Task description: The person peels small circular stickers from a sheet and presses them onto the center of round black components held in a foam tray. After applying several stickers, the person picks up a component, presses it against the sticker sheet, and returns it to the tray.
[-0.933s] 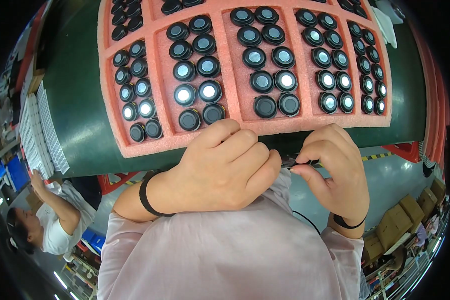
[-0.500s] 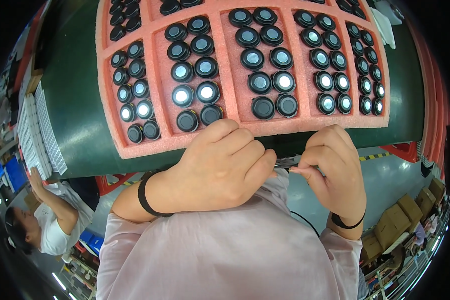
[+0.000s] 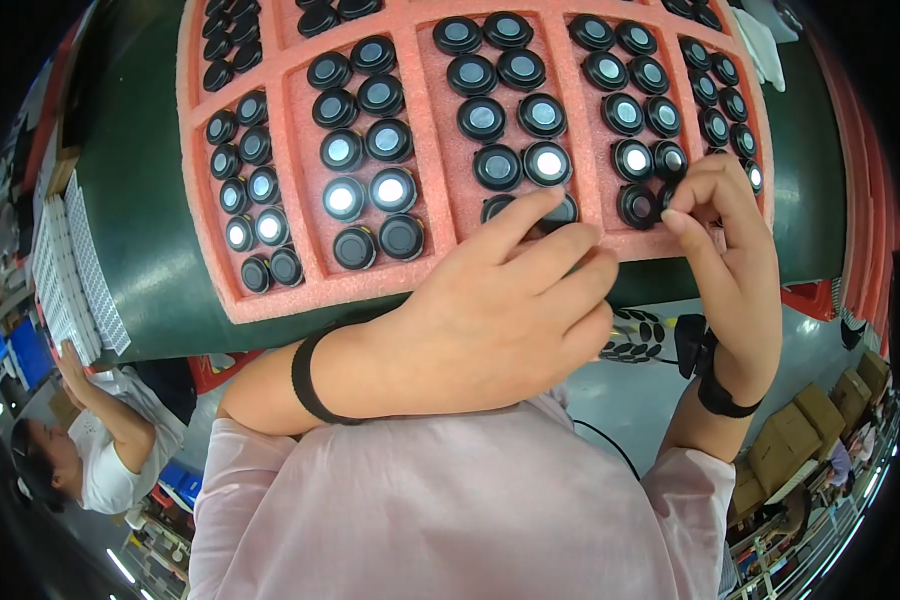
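Note:
Round black caps [image 3: 401, 237] with discs on top, several silver and some dark, fill the compartments of a pink foam tray [image 3: 330, 290]. My left hand [image 3: 510, 310] is half curled over the tray's front edge, index finger over a front cap [image 3: 561, 213] in the middle compartment. Beside its lower fingers, a clear sheet with black oval dots [image 3: 635, 335] shows; the fingers hide its held edge. My right hand [image 3: 730, 225] has thumb and forefinger pinched at the front-right cap of the compartment to the right. Whatever is in that pinch is hidden. A dark-topped cap [image 3: 637, 206] sits just left of it.
The tray rests on a green table [image 3: 160, 260]. White perforated strips [image 3: 75, 270] lie at the left, with another person's hand [image 3: 73, 365] by them. White cloth [image 3: 760, 50] lies far right; pink foam sheets [image 3: 870, 200] stand beyond the table's right side.
My right hand has moved up and forward from below the tray's edge to the front caps. My left hand has shifted right, its index finger extended; the dotted sheet now shows. The tray appears slightly left.

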`<state>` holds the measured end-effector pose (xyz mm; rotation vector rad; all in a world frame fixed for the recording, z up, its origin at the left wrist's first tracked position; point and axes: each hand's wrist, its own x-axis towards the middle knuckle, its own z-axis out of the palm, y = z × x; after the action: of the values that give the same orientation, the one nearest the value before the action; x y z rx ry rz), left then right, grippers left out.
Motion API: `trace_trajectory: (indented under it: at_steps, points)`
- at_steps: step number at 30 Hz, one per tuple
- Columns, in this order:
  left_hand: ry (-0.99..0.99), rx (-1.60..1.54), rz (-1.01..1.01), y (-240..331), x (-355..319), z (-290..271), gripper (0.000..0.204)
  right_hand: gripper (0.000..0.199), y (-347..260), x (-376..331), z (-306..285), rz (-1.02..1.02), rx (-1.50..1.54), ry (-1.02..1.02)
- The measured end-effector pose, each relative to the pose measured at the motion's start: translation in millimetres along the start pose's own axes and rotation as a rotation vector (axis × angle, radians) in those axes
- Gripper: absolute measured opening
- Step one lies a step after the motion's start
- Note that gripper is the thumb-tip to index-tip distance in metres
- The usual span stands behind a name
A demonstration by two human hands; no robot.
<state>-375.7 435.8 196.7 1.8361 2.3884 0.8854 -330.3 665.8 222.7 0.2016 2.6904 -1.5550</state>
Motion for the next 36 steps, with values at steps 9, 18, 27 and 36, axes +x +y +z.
trace_trajectory:
  at_steps: [9,18,27,36]
  points:
    - [0.034,0.051,0.009,1,20,17,0.013,0.006,14,10,4,-0.042,-0.072,-0.048]
    - [-0.009,0.036,-0.002,-1,19,17,0.013,0.006,15,9,6,-0.092,-0.165,-0.023]
    - [-0.011,0.04,0.0,-1,19,17,0.013,0.011,14,9,10,-0.118,-0.255,0.021]
    - [-0.012,0.002,-0.005,0,21,16,0.015,0.016,20,3,7,-0.271,-0.333,0.208]
